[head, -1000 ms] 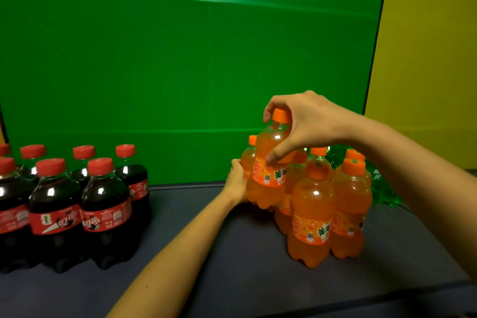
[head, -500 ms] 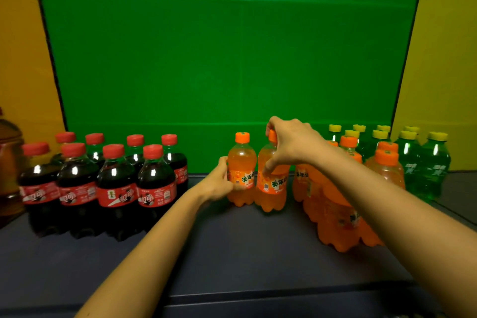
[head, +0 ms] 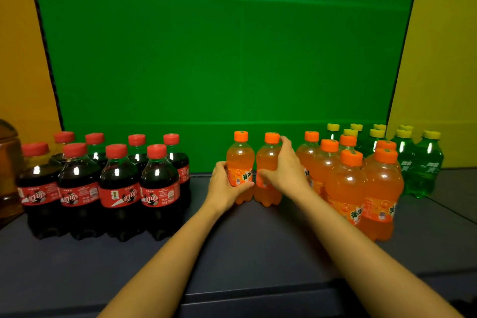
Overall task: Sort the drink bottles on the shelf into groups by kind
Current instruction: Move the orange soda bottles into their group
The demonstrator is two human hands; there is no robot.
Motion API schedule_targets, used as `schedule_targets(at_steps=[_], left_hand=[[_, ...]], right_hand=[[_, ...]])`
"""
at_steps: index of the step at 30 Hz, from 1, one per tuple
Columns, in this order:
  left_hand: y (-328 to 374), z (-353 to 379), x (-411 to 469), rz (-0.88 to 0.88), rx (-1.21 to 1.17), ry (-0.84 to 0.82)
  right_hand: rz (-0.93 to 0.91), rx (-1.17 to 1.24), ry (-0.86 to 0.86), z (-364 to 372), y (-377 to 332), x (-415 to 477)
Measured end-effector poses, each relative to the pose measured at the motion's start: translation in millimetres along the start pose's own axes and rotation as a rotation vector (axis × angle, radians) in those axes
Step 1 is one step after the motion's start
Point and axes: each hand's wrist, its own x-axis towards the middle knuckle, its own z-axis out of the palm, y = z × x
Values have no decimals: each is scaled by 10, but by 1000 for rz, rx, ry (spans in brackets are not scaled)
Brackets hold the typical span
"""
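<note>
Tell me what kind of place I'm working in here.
Probably a staged mock-up of a shop shelf, not a real store: a plain green backdrop with yellow panels beside it, and a dark shelf holding only cola bottles, orange soda bottles and green soda bottles.

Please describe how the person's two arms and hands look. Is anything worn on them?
Both forearms are bare up to the bottom edge of the picture; no sleeves show. The left hand and right hand wear no gloves. No watch, bracelet or ring can be seen on the visible sides. The fingernails look short and unpainted, as far as the picture shows.
</note>
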Motion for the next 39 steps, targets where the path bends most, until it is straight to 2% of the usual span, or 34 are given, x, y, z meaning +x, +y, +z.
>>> schedule_targets(at_steps=[6, 10, 16, 17, 19, 21, 24, 26, 28, 32, 36, 39], left_hand=[[-14, -40, -50, 6, -54, -81], [-58, -42, -48, 34, 43, -22], [10, 7, -138, 96, 197, 86], [47, 9, -176, 142, 223, 138], [163, -1, -260, 342, 217, 267], [307, 13, -345, 550, 146, 325], [503, 170, -479, 691, 36, 147], [591, 350, -538, 675, 19, -27], [627, 554, -536, 584, 27, -157], [659, 843, -421, 318, -23, -319], [649, 955, -337, 156, -79, -456], [649, 997, -304, 113, -178, -464]], right_hand=[[34, 228, 63, 300, 191, -117], [52, 353, 71, 369, 239, -158], [-1, 236, 101, 293, 163, -247], [-20, 191, 86, 238, 126, -298], [-99, 83, 70, 94, 55, -460], [-233, -12, 150, -83, -5, -702], [-355, -10, 482, -371, 11, -1015], [-306, -20, 700, -520, 153, -1063], [-183, -57, 768, -591, 312, -1034], [-54, -241, 643, -465, 531, -989], [-115, -238, 618, -449, 609, -1013], [-179, -158, 645, -493, 603, -1094]])
